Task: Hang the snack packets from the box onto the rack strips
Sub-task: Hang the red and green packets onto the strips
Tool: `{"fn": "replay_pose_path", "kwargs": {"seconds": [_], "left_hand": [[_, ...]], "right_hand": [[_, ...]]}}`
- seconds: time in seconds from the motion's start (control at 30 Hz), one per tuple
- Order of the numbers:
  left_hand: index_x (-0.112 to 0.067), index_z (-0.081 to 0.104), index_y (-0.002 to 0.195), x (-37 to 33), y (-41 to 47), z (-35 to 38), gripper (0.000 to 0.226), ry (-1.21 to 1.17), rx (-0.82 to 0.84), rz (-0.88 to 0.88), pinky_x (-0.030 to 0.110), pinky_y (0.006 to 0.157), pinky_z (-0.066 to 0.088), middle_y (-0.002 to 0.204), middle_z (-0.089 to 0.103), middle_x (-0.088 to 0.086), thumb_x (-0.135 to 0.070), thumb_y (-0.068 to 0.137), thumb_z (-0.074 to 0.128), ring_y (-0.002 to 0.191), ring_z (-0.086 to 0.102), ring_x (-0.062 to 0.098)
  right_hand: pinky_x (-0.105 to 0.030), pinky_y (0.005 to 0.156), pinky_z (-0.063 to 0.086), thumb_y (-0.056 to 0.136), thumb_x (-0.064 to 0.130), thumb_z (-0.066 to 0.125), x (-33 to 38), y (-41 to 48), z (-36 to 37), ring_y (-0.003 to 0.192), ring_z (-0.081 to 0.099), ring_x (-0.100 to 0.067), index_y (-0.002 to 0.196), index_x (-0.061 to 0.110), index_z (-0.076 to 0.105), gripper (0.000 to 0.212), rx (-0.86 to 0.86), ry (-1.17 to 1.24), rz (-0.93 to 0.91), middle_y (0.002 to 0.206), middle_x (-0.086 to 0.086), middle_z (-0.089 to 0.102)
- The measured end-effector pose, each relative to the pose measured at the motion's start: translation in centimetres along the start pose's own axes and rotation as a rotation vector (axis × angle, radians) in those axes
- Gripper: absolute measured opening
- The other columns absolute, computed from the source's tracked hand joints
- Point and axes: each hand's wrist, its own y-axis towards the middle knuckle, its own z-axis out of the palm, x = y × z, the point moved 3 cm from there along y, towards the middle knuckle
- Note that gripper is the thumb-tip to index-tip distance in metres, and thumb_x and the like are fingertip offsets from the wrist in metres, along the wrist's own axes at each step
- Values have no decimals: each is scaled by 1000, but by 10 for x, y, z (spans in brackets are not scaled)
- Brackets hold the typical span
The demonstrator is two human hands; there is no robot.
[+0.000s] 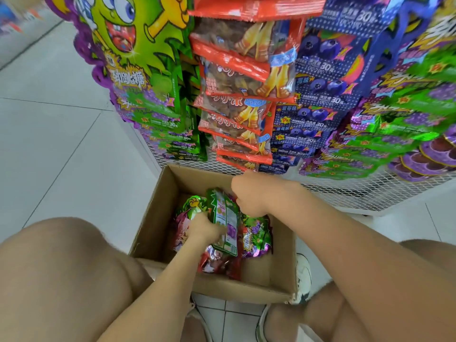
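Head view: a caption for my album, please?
Beside the rack, the left hand and right hand hold a green packet in the cardboard box.

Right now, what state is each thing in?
box: open, on the floor
green packet: upright in the box, held
left hand: grips green packet low
right hand: pinches its top edge
loose packets: lying in box
rack strips: loaded with hanging packets

The box (158, 218) sat on the floor (61, 144) between our knees, before the rack (370, 191). Loose packets (256, 235) lay in it, one upright packet (225, 218) gripped by our left hand (204, 228) and, at its top, our right hand (254, 193).
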Motion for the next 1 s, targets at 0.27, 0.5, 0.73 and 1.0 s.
{"fn": "replay_pose_path", "kwargs": {"seconds": [0.27, 0.5, 0.73, 1.0], "left_hand": [[-12, 59, 117, -66, -114, -55, 33, 518, -156, 476, 37, 70, 45, 103, 67, 10, -24, 88, 69, 101, 66, 37], [-27, 61, 118, -53, -129, -100, 68, 460, 217, 621, 39, 94, 53, 112, 65, -4, -80, 77, 70, 110, 62, 18], [-11, 53, 145, -73, -143, -186, 40, 0, -317, 656, 31, 111, 38, 144, 53, 7, -23, 107, 54, 137, 49, 22], [-27, 62, 88, -130, -200, -252, 23, -76, -445, 1001, 13, 66, 38, 75, 60, -17, -17, 108, 57, 70, 54, -1]], "right_hand": [[-45, 78, 61, 104, 47, 51, 19, -3, 21, 79, 69, -32, 81, 6, 54, 47, -266, 671, 282, 79, -8, 61], [-35, 52, 55, 96, 6, 55, 25, -27, 25, 66, 65, -29, 95, 4, 46, 9, -203, 777, 349, 86, -14, 57], [-31, 59, 30, 97, 9, 56, 30, -56, 6, 63, 42, -18, 80, 6, 56, 17, -361, 897, 171, 70, -3, 48], [-24, 57, 42, 90, 27, 71, 62, -106, -88, 53, 51, -1, 91, 30, 59, 12, -807, 683, -7, 70, 8, 58]]}}
